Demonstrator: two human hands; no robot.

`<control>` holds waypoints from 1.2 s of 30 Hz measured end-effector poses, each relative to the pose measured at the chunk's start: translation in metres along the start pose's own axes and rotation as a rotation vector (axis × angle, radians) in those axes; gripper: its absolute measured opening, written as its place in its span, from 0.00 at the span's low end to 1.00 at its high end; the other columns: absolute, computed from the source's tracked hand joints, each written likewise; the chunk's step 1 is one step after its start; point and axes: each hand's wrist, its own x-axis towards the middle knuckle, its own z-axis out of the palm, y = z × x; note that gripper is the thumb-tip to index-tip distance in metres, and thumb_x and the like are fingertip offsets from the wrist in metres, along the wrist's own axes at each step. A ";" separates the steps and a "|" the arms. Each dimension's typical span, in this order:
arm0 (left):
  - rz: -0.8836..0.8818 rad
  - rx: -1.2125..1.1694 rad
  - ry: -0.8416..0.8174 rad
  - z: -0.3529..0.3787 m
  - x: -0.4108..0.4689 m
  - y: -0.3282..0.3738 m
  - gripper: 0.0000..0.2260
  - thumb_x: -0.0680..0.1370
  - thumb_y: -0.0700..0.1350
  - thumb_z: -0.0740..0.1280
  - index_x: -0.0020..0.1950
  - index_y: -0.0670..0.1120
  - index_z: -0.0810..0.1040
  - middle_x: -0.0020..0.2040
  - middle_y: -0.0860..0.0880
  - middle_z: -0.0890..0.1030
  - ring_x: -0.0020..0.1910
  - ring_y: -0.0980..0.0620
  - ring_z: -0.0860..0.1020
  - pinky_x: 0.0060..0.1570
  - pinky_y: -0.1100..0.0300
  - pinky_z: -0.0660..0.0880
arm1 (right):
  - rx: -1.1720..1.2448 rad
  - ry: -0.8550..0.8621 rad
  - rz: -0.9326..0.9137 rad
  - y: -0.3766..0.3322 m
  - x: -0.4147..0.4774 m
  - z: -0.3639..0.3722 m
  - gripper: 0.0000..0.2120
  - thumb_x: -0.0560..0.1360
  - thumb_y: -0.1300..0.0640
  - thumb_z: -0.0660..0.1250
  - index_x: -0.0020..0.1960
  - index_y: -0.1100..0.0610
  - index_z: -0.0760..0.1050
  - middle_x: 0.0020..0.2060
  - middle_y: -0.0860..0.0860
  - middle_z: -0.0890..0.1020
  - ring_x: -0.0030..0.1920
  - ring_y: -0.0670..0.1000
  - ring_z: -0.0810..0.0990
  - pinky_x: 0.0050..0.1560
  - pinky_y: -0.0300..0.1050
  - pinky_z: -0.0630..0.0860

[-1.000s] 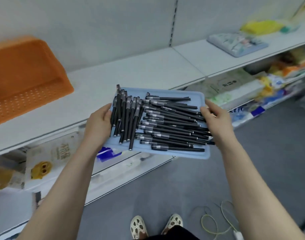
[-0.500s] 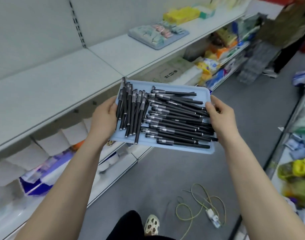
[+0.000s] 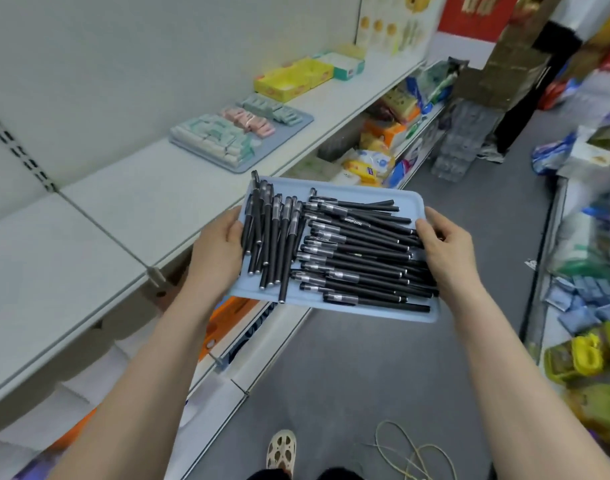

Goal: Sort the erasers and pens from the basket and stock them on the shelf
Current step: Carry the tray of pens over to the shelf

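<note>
White shop shelf point(image 3: 140, 209) runs along 9 o'clock.
At centre the left hand point(image 3: 217, 251) and right hand point(image 3: 448, 247) hold a blue tray point(image 3: 409, 202) of black pens point(image 3: 359, 251), fingers clamped on its 9 and 3 o'clock edges; erasers point(image 3: 224, 133) lie on the shelf at 11 o'clock.

Both hands, left point(image 3: 216, 252) and right point(image 3: 447, 249), grip the blue tray point(image 3: 409, 199) of black pens point(image 3: 348, 251) just beside the shelf point(image 3: 151, 199); beyond the tray, erasers point(image 3: 227, 133) lie on that shelf.
</note>
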 end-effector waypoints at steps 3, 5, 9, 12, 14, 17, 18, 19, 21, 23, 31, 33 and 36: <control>0.008 0.030 -0.022 0.020 0.042 0.006 0.17 0.83 0.42 0.53 0.64 0.51 0.77 0.58 0.52 0.81 0.57 0.53 0.77 0.55 0.57 0.73 | -0.012 -0.002 -0.005 -0.003 0.040 -0.001 0.15 0.79 0.55 0.61 0.60 0.40 0.79 0.51 0.46 0.84 0.51 0.45 0.82 0.59 0.45 0.77; 0.000 0.060 -0.015 0.033 0.069 0.010 0.17 0.83 0.43 0.54 0.67 0.50 0.76 0.62 0.49 0.80 0.61 0.49 0.76 0.62 0.50 0.72 | -0.019 -0.008 -0.013 -0.006 0.070 -0.001 0.15 0.78 0.54 0.61 0.49 0.34 0.80 0.51 0.51 0.83 0.55 0.54 0.81 0.61 0.53 0.77; -0.061 0.113 0.024 0.066 0.122 0.026 0.18 0.84 0.43 0.54 0.73 0.46 0.70 0.71 0.47 0.72 0.71 0.49 0.68 0.72 0.53 0.62 | -0.007 -0.023 -0.014 -0.005 0.145 -0.006 0.14 0.77 0.51 0.61 0.59 0.40 0.80 0.53 0.48 0.83 0.55 0.50 0.82 0.63 0.55 0.76; -0.095 0.094 0.058 0.092 0.155 0.040 0.18 0.84 0.45 0.54 0.74 0.47 0.68 0.72 0.48 0.71 0.72 0.50 0.67 0.73 0.52 0.61 | -0.041 -0.060 -0.033 -0.004 0.207 -0.009 0.23 0.75 0.46 0.61 0.69 0.48 0.73 0.59 0.43 0.82 0.57 0.44 0.80 0.64 0.53 0.75; -0.105 0.082 0.104 0.108 0.174 0.051 0.18 0.84 0.45 0.54 0.74 0.47 0.69 0.72 0.48 0.71 0.71 0.50 0.68 0.72 0.49 0.62 | -0.048 -0.087 -0.048 -0.007 0.246 -0.011 0.22 0.77 0.48 0.61 0.69 0.48 0.74 0.58 0.44 0.82 0.57 0.45 0.80 0.64 0.52 0.75; -0.131 0.096 0.173 0.129 0.201 0.069 0.18 0.84 0.43 0.55 0.73 0.45 0.69 0.72 0.46 0.71 0.71 0.48 0.68 0.70 0.58 0.61 | -0.048 -0.130 -0.081 -0.013 0.300 -0.012 0.20 0.79 0.50 0.61 0.70 0.49 0.73 0.56 0.46 0.83 0.57 0.48 0.80 0.65 0.51 0.74; -0.136 0.109 0.188 0.135 0.211 0.074 0.18 0.84 0.43 0.54 0.73 0.44 0.69 0.72 0.46 0.71 0.71 0.48 0.68 0.67 0.60 0.61 | -0.044 -0.148 -0.089 -0.014 0.317 -0.011 0.20 0.79 0.50 0.61 0.70 0.49 0.73 0.53 0.41 0.83 0.57 0.46 0.79 0.65 0.49 0.73; -0.141 0.118 0.196 0.141 0.221 0.079 0.18 0.84 0.43 0.54 0.73 0.45 0.69 0.72 0.46 0.70 0.71 0.48 0.67 0.67 0.60 0.61 | -0.045 -0.164 -0.093 -0.016 0.334 -0.011 0.20 0.79 0.51 0.62 0.70 0.50 0.73 0.50 0.36 0.81 0.56 0.43 0.78 0.64 0.45 0.72; -0.157 0.125 0.207 0.153 0.244 0.083 0.18 0.84 0.44 0.54 0.74 0.46 0.68 0.72 0.47 0.71 0.72 0.48 0.67 0.70 0.56 0.61 | -0.044 -0.188 -0.105 -0.017 0.369 -0.007 0.20 0.80 0.52 0.62 0.71 0.52 0.72 0.53 0.35 0.79 0.59 0.43 0.76 0.64 0.44 0.70; -0.150 0.130 0.225 0.164 0.269 0.083 0.18 0.83 0.43 0.54 0.73 0.46 0.70 0.71 0.47 0.72 0.71 0.48 0.69 0.71 0.52 0.63 | -0.056 -0.199 -0.134 -0.019 0.401 -0.002 0.20 0.79 0.51 0.61 0.70 0.52 0.73 0.62 0.42 0.79 0.63 0.45 0.76 0.68 0.49 0.71; -0.126 0.067 0.259 0.210 0.373 0.102 0.19 0.83 0.43 0.53 0.71 0.51 0.71 0.68 0.50 0.76 0.66 0.50 0.72 0.67 0.50 0.69 | -0.097 -0.208 -0.188 -0.031 0.516 0.013 0.16 0.80 0.51 0.60 0.65 0.50 0.77 0.56 0.39 0.80 0.59 0.44 0.77 0.65 0.47 0.72; -0.147 0.077 0.257 0.223 0.397 0.107 0.19 0.82 0.42 0.52 0.71 0.52 0.72 0.67 0.50 0.76 0.65 0.50 0.73 0.64 0.51 0.69 | -0.115 -0.224 -0.184 -0.031 0.547 0.015 0.19 0.78 0.48 0.60 0.67 0.49 0.76 0.59 0.41 0.81 0.60 0.45 0.78 0.66 0.50 0.72; -0.209 0.103 0.278 0.245 0.425 0.118 0.19 0.82 0.41 0.52 0.71 0.51 0.71 0.67 0.49 0.75 0.63 0.47 0.73 0.59 0.53 0.69 | -0.138 -0.260 -0.201 -0.029 0.587 0.018 0.16 0.79 0.51 0.59 0.64 0.49 0.78 0.56 0.42 0.82 0.58 0.45 0.79 0.63 0.47 0.73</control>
